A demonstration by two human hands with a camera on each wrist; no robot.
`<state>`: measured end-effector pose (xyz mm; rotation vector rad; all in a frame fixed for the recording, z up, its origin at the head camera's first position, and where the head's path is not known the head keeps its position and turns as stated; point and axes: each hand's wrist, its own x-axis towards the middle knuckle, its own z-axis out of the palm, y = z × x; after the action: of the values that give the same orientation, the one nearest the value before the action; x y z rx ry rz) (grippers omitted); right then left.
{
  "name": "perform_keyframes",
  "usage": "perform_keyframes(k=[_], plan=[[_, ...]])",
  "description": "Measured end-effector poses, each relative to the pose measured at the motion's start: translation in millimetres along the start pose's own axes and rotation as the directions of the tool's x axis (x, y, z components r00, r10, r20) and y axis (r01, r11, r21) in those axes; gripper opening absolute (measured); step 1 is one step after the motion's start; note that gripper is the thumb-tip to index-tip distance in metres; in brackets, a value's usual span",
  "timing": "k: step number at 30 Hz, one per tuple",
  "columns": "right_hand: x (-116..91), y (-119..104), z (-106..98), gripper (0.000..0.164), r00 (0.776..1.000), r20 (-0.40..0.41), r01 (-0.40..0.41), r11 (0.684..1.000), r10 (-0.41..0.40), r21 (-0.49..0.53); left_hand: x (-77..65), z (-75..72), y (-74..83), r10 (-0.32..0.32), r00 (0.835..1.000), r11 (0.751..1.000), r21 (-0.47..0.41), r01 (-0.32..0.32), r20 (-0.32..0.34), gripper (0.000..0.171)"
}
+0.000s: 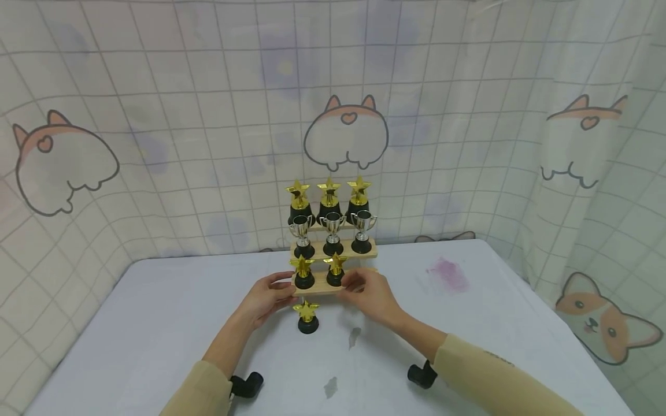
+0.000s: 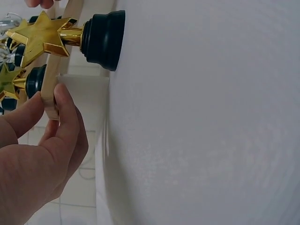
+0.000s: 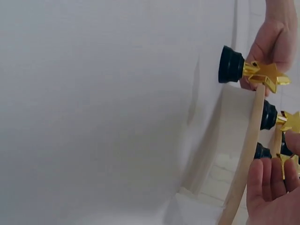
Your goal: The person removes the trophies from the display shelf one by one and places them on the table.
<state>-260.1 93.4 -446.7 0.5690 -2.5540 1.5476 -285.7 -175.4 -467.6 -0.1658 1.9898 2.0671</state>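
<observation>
A wooden tiered stand point(image 1: 318, 288) holds small trophies. Its lowest step carries two gold star trophies, one at the left point(image 1: 304, 273) and one nearer the middle point(image 1: 335, 267). My left hand point(image 1: 267, 299) grips the left end of that step, thumb on top and fingers beneath, plain in the left wrist view. With my right hand point(image 1: 370, 293) I pinch the middle star trophy low down, by its black base; the right wrist view shows its star between thumb and fingers point(image 3: 266, 180). Another gold star trophy point(image 1: 307, 318) stands upright on the table in front of the stand.
Three silver cups, one of them in the centre point(image 1: 332, 231), line the middle step. Gold star trophies point(image 1: 329, 199) fill the top step. Behind the white-covered table point(image 1: 198, 306) hangs a checked curtain point(image 1: 208, 144) with dog prints.
</observation>
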Motion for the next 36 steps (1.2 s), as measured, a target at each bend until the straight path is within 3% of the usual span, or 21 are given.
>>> perform_keyframes(k=[11, 36], plan=[[13, -1, -4, 0.032, 0.993, -0.111, -0.048, 0.999, 0.049, 0.016, -1.5, 0.4, 2.2, -0.003, 1.0, 1.0, -0.007, 0.003, 0.003, 0.051], [24, -3, 5, 0.038, 0.995, -0.068, -0.073, 0.997, 0.073, 0.008, -3.1, 2.3, 4.1, -0.01, 1.0, 1.0, -0.008, 0.01, 0.002, 0.05]])
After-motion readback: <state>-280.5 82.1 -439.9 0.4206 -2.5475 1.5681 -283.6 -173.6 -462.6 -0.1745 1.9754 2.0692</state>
